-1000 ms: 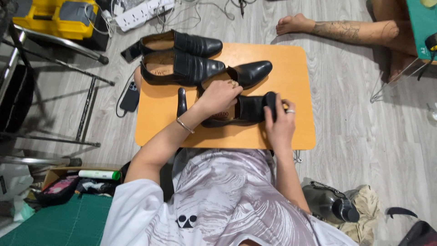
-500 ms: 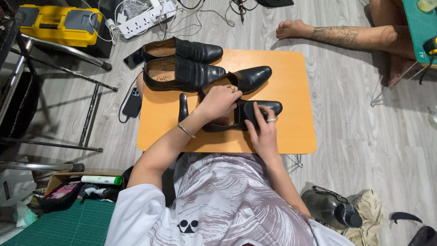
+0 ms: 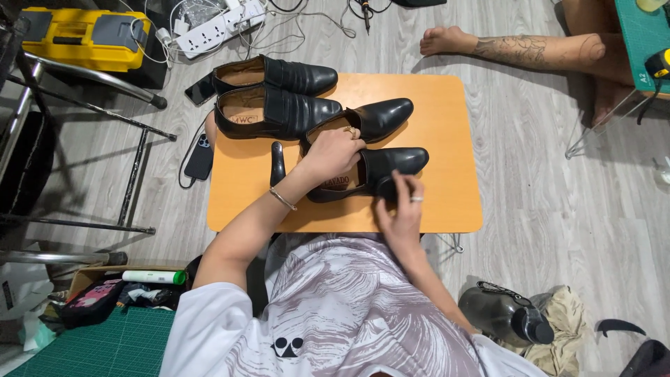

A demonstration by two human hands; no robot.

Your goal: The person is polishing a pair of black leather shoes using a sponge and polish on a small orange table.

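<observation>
The nearest black shoe (image 3: pixel 377 173) lay on its sole on the orange surface (image 3: pixel 453 139), its long axis running left to right with the toe pointing right and the open heel end to the left. The left hand (image 3: pixel 331 153) rested over that opening, its fingers (image 3: pixel 349 143) curled together down onto the collar, so the shoe sat directly beneath and just right of them. The right hand (image 3: pixel 401 209) came from the near side, its fingers (image 3: pixel 391 190) slightly apart and touching the near flank of the vamp, the shoe lying just beyond them toward the far edge; whether they actually gripped the leather I could not tell. Both hands were on the shoe, the left on its heel half and the right on its toe half. A second slim black shoe (image 3: pixel 380 117) lay just beyond the first, parallel, toe also to the right, partly hidden by the left hand. Two broader black loafers (image 3: pixel 279 94) stood further back and to the left, one on the surface's far-left corner and one just off it, so four shoes in all. One dark shoehorn (image 3: pixel 278 162) lay on the surface left of the held shoe. Two phones (image 3: pixel 199 157) rested on the floor at the left, and one other person's bare leg (image 3: pixel 516 50) stretched across the far floor.
</observation>
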